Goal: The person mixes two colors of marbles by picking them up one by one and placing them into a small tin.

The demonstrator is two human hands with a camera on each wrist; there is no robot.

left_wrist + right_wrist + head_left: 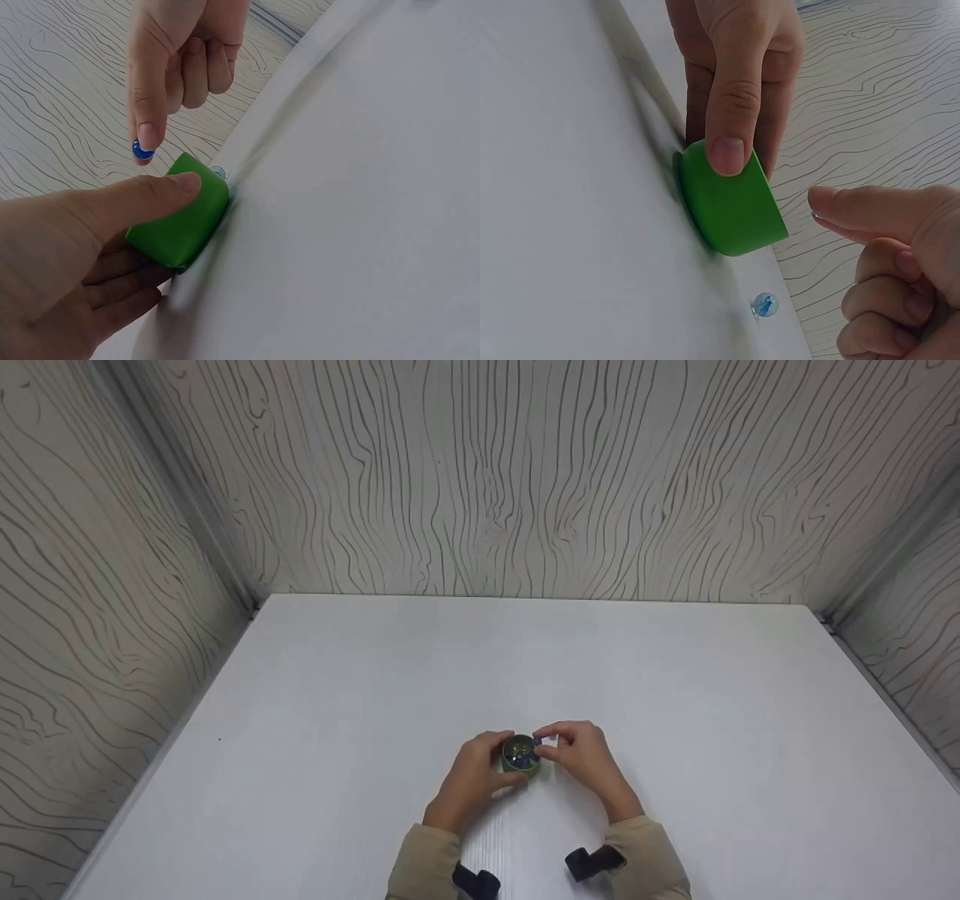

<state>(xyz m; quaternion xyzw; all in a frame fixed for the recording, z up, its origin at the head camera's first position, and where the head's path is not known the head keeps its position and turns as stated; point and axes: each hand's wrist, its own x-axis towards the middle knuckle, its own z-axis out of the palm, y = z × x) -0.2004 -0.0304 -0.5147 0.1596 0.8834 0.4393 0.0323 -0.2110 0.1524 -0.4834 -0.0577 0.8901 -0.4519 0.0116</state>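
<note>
My left hand [471,771] holds a small green cup [735,210] on the white table, its thumb against the near wall and its fingers round the far side. Several shiny dark and bluish marbles [520,754] lie inside the cup in the head view. At the cup's right rim, my right hand [586,755] pinches a blue marble [141,151] between thumb and index finger, above the opening. Its other fingers are curled in. Beside the cup, a clear marble with a blue swirl [765,304] lies on the table. The right hand mostly hides the pinched marble in the right wrist view.
The white tabletop [360,675] spreads around both hands. Panels with a wood-grain line pattern [480,480] stand behind it and at both sides. A dark wrist strap [592,862] shows at the right sleeve.
</note>
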